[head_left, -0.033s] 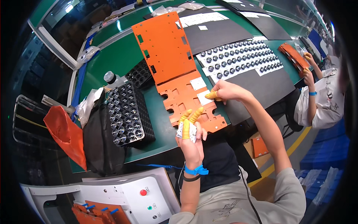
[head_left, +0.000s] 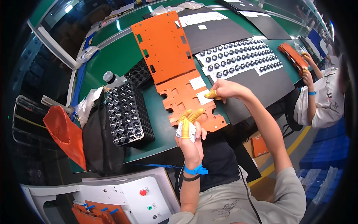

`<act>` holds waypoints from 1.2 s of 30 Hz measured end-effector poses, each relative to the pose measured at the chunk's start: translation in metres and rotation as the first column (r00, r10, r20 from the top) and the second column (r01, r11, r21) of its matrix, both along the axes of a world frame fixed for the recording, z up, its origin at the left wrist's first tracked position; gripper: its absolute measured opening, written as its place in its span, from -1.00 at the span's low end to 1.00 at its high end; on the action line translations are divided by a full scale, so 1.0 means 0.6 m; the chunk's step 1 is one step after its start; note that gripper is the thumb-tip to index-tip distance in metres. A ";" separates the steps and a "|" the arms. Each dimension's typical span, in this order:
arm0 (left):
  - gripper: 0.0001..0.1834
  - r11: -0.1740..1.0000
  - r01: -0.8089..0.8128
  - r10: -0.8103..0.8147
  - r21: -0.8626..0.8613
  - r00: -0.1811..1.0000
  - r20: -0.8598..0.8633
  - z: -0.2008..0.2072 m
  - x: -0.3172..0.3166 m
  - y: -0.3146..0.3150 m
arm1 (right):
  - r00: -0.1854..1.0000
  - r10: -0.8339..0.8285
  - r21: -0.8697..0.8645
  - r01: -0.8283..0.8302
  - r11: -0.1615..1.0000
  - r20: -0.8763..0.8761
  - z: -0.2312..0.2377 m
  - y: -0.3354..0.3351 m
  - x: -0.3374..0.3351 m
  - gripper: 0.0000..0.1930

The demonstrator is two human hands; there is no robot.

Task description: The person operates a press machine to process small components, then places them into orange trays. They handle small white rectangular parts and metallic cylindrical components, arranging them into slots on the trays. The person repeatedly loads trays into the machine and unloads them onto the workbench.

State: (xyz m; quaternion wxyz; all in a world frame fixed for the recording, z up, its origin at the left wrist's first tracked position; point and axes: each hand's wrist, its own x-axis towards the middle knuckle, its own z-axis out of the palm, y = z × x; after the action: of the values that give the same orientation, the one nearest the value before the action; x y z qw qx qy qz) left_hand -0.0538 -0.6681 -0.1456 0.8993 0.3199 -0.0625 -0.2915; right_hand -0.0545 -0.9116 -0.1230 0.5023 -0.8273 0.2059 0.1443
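In front of me lies a hinged orange fixture (head_left: 164,48), opened flat, with square recesses in its near half. My left hand (head_left: 191,136), in yellow finger cots, is closed around a small stack of white square plates (head_left: 187,131) above the fixture's near left edge. Its index and middle fingers point up past the stack. With fingers bent together, my right hand (head_left: 223,91) presses on a white square plate (head_left: 203,96) seated in a recess at the right. Just beyond it, another white plate (head_left: 197,83) sits in the fixture. The right fingertips partly cover the plate they touch.
At the left stands a black tray (head_left: 130,112) of round clear-topped parts. White panels with rows of black round parts (head_left: 238,58) lie on a black board (head_left: 261,87) at the right. A co-worker's hands (head_left: 307,71) hold another orange fixture (head_left: 292,58) farther right.
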 end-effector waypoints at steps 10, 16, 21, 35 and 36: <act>-0.52 0.961 0.068 -0.109 -0.268 0.984 -0.143 0.022 0.008 0.032 | 0.993 0.069 -0.779 0.030 0.626 0.094 0.074 0.079 0.001 -0.60; -0.49 0.854 0.247 -0.315 -0.458 0.946 -0.077 -0.004 0.031 0.084 | 0.903 0.106 -0.665 0.223 0.713 0.416 0.136 0.187 0.029 -0.70; -0.53 0.959 0.242 -0.240 -0.148 0.970 0.035 -0.019 0.017 0.105 | 0.662 0.397 -0.480 -0.064 0.875 0.635 0.143 0.267 0.082 -0.74; -0.55 0.662 -0.526 -0.171 0.534 0.587 0.791 0.039 0.048 0.089 | 0.420 0.451 -0.461 -0.084 0.883 0.788 0.129 0.353 -0.089 -0.72; -0.53 0.610 -0.591 -0.265 0.528 0.477 0.838 0.052 0.055 0.077 | 0.426 0.432 -0.443 -0.080 0.893 0.795 0.124 0.343 -0.114 -0.72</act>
State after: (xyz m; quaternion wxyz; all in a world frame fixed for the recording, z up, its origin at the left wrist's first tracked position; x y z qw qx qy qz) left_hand -0.0205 -0.6220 -0.1144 0.5338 0.7758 -0.3362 0.0143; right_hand -0.1228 -0.7060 -0.0488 0.3563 -0.8762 -0.1906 -0.2626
